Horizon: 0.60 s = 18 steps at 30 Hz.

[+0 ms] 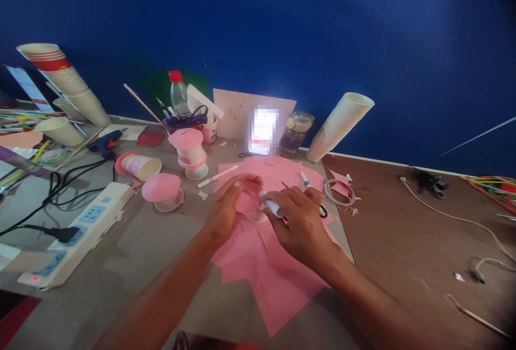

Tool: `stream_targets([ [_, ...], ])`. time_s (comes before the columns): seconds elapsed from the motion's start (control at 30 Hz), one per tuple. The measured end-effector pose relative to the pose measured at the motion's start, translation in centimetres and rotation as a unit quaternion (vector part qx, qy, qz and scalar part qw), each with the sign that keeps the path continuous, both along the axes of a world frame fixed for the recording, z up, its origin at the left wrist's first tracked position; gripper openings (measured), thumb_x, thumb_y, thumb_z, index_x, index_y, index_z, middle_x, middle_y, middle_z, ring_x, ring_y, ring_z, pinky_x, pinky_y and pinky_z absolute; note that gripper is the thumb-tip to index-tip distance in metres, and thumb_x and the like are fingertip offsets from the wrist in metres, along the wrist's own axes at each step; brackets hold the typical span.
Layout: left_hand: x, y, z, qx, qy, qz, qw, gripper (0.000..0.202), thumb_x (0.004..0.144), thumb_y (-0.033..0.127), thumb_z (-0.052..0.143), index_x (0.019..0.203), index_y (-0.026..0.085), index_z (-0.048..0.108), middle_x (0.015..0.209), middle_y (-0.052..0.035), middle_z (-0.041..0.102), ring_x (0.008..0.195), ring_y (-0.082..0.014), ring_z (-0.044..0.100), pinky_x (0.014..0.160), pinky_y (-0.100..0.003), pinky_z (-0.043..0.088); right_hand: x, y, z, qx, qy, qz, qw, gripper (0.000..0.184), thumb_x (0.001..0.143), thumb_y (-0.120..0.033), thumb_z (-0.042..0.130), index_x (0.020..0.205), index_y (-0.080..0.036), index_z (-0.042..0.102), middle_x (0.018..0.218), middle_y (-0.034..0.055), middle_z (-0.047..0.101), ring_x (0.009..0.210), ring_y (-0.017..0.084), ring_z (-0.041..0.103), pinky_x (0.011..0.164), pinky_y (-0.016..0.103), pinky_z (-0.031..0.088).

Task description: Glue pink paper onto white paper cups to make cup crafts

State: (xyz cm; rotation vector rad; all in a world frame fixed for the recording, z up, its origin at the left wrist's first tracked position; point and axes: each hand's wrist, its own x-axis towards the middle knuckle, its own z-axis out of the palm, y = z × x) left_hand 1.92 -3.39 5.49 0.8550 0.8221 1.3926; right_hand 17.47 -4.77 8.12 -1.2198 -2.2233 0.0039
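My left hand (229,205) is curled around a small pink-covered paper cup (252,206) that rests on a spread of pink paper sheets (270,269). My right hand (300,220) grips a white glue stick (271,205), its tip touching the cup's pink side. Both hands meet over the middle of the pink sheets. A white pen with a red and blue band (305,179) lies just beyond my right hand. Black scissor handles (322,211) peek out beside my right knuckles.
Pink-capped cups (163,191) (189,151) and a tipped cup (141,166) stand to the left. Nearby are a white power strip (80,231), a blue glue gun (105,143), cup stacks (64,81) (338,124), a lit phone (263,130), a jar (295,134), a bottle (178,92) and white cables (455,215).
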Motion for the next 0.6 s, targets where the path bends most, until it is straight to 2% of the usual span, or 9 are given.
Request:
stream_targets([
  [0.13,-0.3,0.2,0.1,-0.018,0.014,0.035,0.999,0.025,0.084,0.03,0.051,0.101,0.018,0.066,0.111,-0.0072,0.066,0.11,-0.0229,0.056,0.094,-0.033,0.041,0.4,-0.2,0.5,-0.01,0.043,0.009,0.999,0.013,0.082,-0.019,0.055,0.095,-0.021,0.06,0.078,0.0013,0.066,0.071,0.016,0.057,0.073,0.034,0.026],
  [0.27,-0.3,0.1,0.1,-0.045,0.038,0.041,0.997,0.026,0.084,0.032,0.052,0.104,0.021,0.065,0.113,-0.0049,0.066,0.11,-0.0225,0.056,0.091,-0.031,0.043,0.2,-0.6,0.7,0.002,0.078,0.018,0.997,0.015,0.084,-0.021,0.055,0.098,-0.023,0.059,0.079,0.0004,0.066,0.074,0.016,0.059,0.076,0.035,0.028],
  [0.5,0.3,-0.4,0.0,0.014,0.062,-0.02,0.998,0.028,0.086,0.031,0.049,0.105,0.019,0.066,0.114,-0.0061,0.065,0.11,-0.0225,0.055,0.099,-0.033,0.037,-0.4,0.0,-1.1,0.084,0.046,0.011,0.995,0.032,0.076,-0.003,0.05,0.099,-0.024,0.059,0.078,-0.0002,0.064,0.07,0.014,0.057,0.072,0.035,0.025],
  [0.6,0.3,-0.4,0.1,0.026,0.077,-0.01,0.997,0.026,0.086,0.031,0.05,0.099,0.019,0.068,0.115,-0.0064,0.064,0.11,-0.0222,0.055,0.099,-0.032,0.037,-0.4,0.2,-1.4,0.083,0.024,0.006,0.996,0.033,0.074,-0.003,0.05,0.099,-0.022,0.059,0.077,0.0003,0.064,0.07,0.015,0.056,0.073,0.035,0.024],
])
